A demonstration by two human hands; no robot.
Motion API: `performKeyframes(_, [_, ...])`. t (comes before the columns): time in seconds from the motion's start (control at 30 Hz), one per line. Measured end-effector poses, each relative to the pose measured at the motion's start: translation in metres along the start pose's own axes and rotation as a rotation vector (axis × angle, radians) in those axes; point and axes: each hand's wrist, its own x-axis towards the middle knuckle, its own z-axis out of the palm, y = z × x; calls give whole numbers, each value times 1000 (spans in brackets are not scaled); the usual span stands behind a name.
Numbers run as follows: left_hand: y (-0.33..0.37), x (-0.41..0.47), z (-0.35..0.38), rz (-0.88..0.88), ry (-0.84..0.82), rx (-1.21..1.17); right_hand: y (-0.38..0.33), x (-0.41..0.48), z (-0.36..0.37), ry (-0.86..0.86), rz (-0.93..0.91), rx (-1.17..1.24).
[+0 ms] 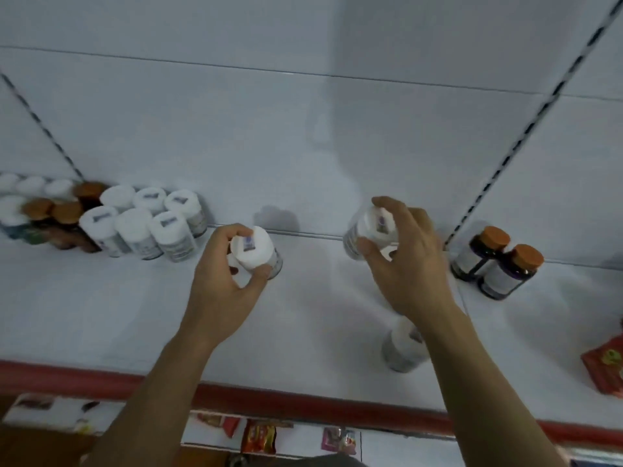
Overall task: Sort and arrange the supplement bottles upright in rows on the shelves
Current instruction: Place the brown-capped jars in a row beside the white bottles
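left hand point(222, 281) clamped on white-cap bottle point(253, 252), cap up | right hand point(411, 271) curled round second white-cap bottle point(360, 230) | stray bottle point(399, 352) at 6 o'clock of right hand, unplaced on shelf point(320, 332) | white-cap rows point(145, 224) at 9 o'clock of left hand, standing | orange-cap pair point(499, 261) at 3 o'clock | progress: roughly midway, three bottles left

White flat shelf point(320, 315), red strip point(303, 404) along front edge. Back left corner: six upright white-capped plastic bottles point(145, 224) in two rows of three, touching. Left of them, brown bottles with orange caps point(64, 217), then more white caps point(30, 188) at the left edge. Back right: two dark bottles with orange caps point(499, 261), touching. Near the front edge, right of middle: one blurred white-capped bottle point(401, 352). Right edge: red packet point(606, 365).
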Motion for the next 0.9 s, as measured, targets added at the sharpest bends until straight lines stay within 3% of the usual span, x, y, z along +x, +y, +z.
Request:
performKeyframes(0.23, [-30,-1,-74,-60,162,122,-64,27,118,-169,-12,169])
performKeyframes(0.47, [-39,14,-115,5,107,278,-96,63,208,-266,17,121])
performKeyframes(0.7, [-43,55,-132,179,-129,442,-95,56,220,-281,36,146])
performKeyframes(0.9, [-58,85,-111,299,-246,590,-79,40,180,-142,153,141])
